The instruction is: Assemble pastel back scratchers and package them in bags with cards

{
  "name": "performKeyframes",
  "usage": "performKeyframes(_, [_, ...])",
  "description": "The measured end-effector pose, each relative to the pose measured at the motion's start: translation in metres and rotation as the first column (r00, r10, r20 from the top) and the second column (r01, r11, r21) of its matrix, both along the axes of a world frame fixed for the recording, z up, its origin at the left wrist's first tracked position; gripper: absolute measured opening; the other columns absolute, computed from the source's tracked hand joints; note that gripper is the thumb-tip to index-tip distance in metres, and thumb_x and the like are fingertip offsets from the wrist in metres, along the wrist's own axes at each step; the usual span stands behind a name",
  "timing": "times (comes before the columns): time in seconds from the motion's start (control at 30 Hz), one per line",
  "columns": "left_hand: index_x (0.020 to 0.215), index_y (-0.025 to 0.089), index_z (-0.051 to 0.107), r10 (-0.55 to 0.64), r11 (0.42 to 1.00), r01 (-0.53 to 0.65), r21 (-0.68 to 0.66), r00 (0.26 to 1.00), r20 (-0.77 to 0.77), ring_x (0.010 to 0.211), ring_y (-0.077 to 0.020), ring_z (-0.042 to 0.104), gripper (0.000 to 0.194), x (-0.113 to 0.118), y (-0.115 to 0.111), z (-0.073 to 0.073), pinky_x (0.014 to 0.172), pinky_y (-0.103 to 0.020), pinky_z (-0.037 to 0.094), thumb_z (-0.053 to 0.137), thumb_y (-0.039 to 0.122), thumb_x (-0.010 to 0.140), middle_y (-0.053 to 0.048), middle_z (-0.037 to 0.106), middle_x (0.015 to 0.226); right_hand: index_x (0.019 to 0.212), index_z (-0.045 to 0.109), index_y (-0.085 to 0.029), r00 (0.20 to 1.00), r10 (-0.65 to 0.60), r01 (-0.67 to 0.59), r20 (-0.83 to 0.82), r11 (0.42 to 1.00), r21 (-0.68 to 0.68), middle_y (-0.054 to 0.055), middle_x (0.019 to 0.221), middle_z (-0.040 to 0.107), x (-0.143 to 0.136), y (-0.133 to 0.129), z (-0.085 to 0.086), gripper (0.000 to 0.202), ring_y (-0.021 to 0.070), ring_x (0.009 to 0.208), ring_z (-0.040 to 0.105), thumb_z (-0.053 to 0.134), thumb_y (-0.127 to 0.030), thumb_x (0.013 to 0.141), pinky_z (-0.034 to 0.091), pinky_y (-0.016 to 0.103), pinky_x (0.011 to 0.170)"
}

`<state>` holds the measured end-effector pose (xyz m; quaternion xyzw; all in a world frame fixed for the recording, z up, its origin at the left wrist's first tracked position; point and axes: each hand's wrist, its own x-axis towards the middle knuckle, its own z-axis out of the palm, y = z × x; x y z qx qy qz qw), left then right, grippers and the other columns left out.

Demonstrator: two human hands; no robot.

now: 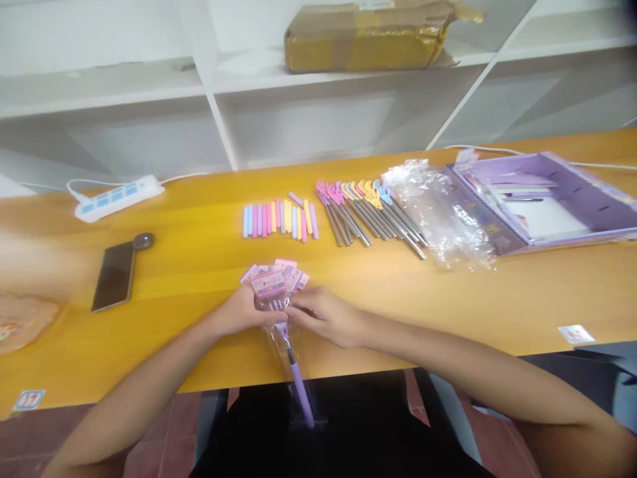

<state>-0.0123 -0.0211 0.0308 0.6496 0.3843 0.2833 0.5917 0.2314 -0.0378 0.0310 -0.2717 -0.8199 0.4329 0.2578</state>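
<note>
A purple-handled back scratcher [301, 393] lies inside a clear plastic bag [279, 342], its claw head up and its handle hanging past the table edge over my lap. My left hand [245, 310] is closed on the bag's left side near the claw head. From the right, my right hand [323, 315] pinches the bag near its top. Just beyond my fingers rests a loose pile of pink printed cards [271, 282]. Whether any card is inside the bag, I cannot tell.
Coloured handle sleeves [273, 218] lie in a row, beside several metal rods with claw heads [371, 206]. Crumpled clear bags [442, 212] and an open purple box [592, 189] stand right. A phone [114, 275] and a power strip [119, 198] lie left.
</note>
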Motion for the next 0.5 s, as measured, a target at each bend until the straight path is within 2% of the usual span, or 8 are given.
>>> performKeyframes(0.07, [0.118, 0.019, 0.078, 0.039, 0.999, -0.039, -0.003, 0.999, -0.003, 0.105, -0.0281, 0.078, 0.054, 0.0, -0.001, -0.002, 0.095, -0.04, 0.066, 0.099, 0.04, 0.073, -0.01, 0.083, 0.114, 0.093, 0.06, -0.019, 0.996, -0.074, 0.075, 0.045, 0.997, -0.031, 0.002, 0.088, 0.067, 0.002, -0.018, 0.007, 0.024, 0.0125, 0.074, 0.056, 0.056, -0.033, 0.112, 0.044, 0.026, 0.07])
performKeyframes(0.13, [0.107, 0.017, 0.077, 0.153, 0.988, -0.153, -0.008, 0.988, 0.035, 0.088, -0.0236, 0.078, 0.049, -0.001, -0.003, -0.004, 0.081, -0.035, 0.066, 0.1, 0.041, 0.071, -0.008, 0.082, 0.1, 0.099, 0.06, -0.019, 0.983, -0.132, 0.137, 0.127, 0.99, -0.038, 0.004, 0.096, 0.068, 0.005, -0.04, 0.014, 0.017, 0.0145, 0.079, 0.058, 0.067, -0.033, 0.106, 0.046, 0.027, 0.072])
performKeyframes(0.2, [0.101, 0.017, 0.074, 0.272, 0.962, -0.271, -0.016, 0.958, 0.097, 0.077, -0.0202, 0.075, 0.048, -0.002, -0.006, -0.005, 0.071, -0.031, 0.064, 0.101, 0.041, 0.07, -0.005, 0.079, 0.09, 0.095, 0.057, -0.02, 0.969, -0.15, 0.167, 0.196, 0.983, -0.073, 0.003, 0.094, 0.067, 0.008, -0.059, 0.017, 0.021, 0.0146, 0.078, 0.058, 0.072, -0.033, 0.103, 0.046, 0.027, 0.07])
performKeyframes(0.27, [0.102, 0.017, 0.072, 0.324, 0.946, -0.323, -0.036, 0.927, 0.19, 0.076, -0.0199, 0.075, 0.051, -0.003, -0.007, -0.006, 0.068, -0.029, 0.063, 0.102, 0.041, 0.069, -0.005, 0.079, 0.088, 0.089, 0.053, -0.021, 0.965, -0.172, 0.196, 0.198, 0.975, -0.105, 0.001, 0.087, 0.063, 0.011, -0.07, 0.016, 0.026, 0.0132, 0.073, 0.056, 0.072, -0.032, 0.103, 0.045, 0.027, 0.066])
performKeyframes(0.33, [0.111, 0.019, 0.068, 0.288, 0.957, -0.277, -0.081, 0.907, 0.308, 0.073, -0.0202, 0.076, 0.057, -0.002, -0.007, -0.007, 0.064, -0.028, 0.062, 0.101, 0.045, 0.073, -0.004, 0.078, 0.087, 0.088, 0.054, -0.021, 0.968, -0.225, 0.233, 0.114, 0.971, -0.061, 0.0, 0.085, 0.061, 0.019, -0.068, 0.012, 0.025, 0.0129, 0.072, 0.056, 0.07, -0.03, 0.106, 0.046, 0.027, 0.066])
performKeyframes(0.4, [0.121, 0.021, 0.065, 0.197, 0.979, -0.161, -0.123, 0.893, 0.405, 0.071, -0.0198, 0.075, 0.059, 0.0, -0.005, -0.007, 0.06, -0.027, 0.059, 0.096, 0.051, 0.081, -0.004, 0.078, 0.088, 0.095, 0.063, -0.021, 0.949, -0.316, 0.316, -0.006, 0.946, 0.068, 0.003, 0.093, 0.063, 0.034, -0.053, 0.01, 0.018, 0.0141, 0.077, 0.059, 0.069, -0.032, 0.107, 0.049, 0.028, 0.067])
performKeyframes(0.43, [0.123, 0.022, 0.065, 0.155, 0.986, -0.109, -0.129, 0.886, 0.436, 0.071, -0.0192, 0.075, 0.057, 0.001, -0.003, -0.007, 0.059, -0.026, 0.058, 0.092, 0.054, 0.085, -0.005, 0.077, 0.09, 0.1, 0.068, -0.022, 0.924, -0.376, 0.382, -0.063, 0.911, 0.155, 0.006, 0.099, 0.064, 0.046, -0.041, 0.011, 0.014, 0.015, 0.081, 0.061, 0.069, -0.034, 0.107, 0.05, 0.029, 0.068])
performKeyframes(0.5, [0.121, 0.021, 0.066, 0.104, 0.991, -0.053, -0.123, 0.882, 0.46, 0.072, -0.0175, 0.074, 0.05, 0.004, 0.0, -0.007, 0.06, -0.025, 0.057, 0.087, 0.056, 0.091, -0.006, 0.077, 0.095, 0.107, 0.074, -0.024, 0.844, -0.523, 0.528, -0.116, 0.776, 0.346, 0.009, 0.104, 0.064, 0.082, -0.01, 0.02, 0.011, 0.0175, 0.086, 0.062, 0.071, -0.035, 0.106, 0.05, 0.031, 0.069])
